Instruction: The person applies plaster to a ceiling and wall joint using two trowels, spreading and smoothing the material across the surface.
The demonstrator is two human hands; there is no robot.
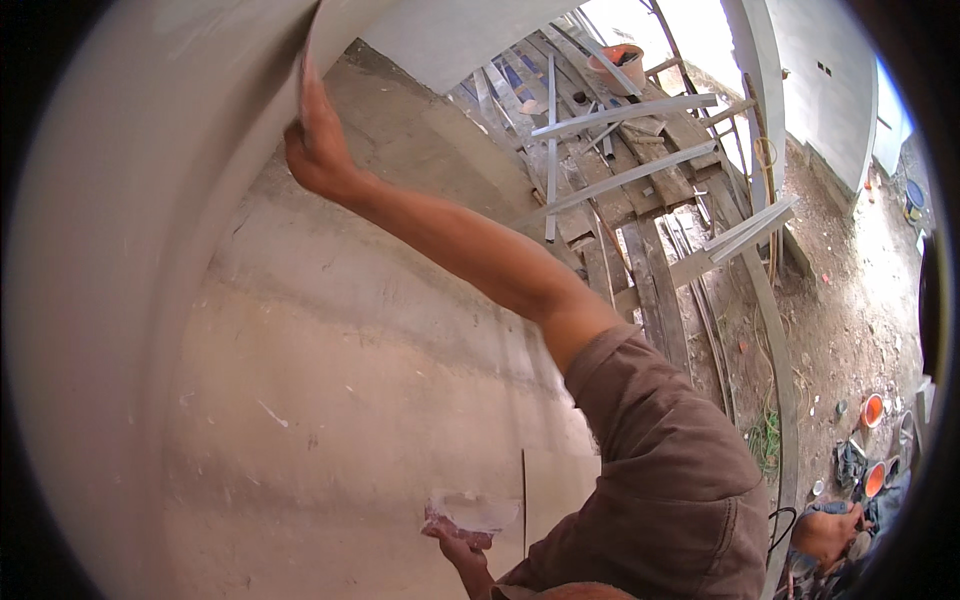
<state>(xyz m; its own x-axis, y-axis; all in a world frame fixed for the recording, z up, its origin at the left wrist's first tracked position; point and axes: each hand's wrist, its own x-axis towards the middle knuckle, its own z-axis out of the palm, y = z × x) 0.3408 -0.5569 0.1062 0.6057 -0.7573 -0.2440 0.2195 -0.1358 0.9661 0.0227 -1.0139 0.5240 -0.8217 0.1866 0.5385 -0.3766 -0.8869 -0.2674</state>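
Observation:
My right arm, in a brown short sleeve, stretches up to the far left. At its end my right hand is closed around a thin flat blade, seen nearly edge-on against the pale smooth wall. The blade's full shape is hidden. Low in the middle, my left hand grips a wide putty scraper with a reddish holding edge. Whitish putty lies spread over its flat face. My left forearm is mostly out of view.
Below spreads a stained tan concrete surface. Wooden planks and loose metal channels lie crisscrossed at upper right, beside an orange-rimmed bucket. On the dirt ground, another person is near orange buckets.

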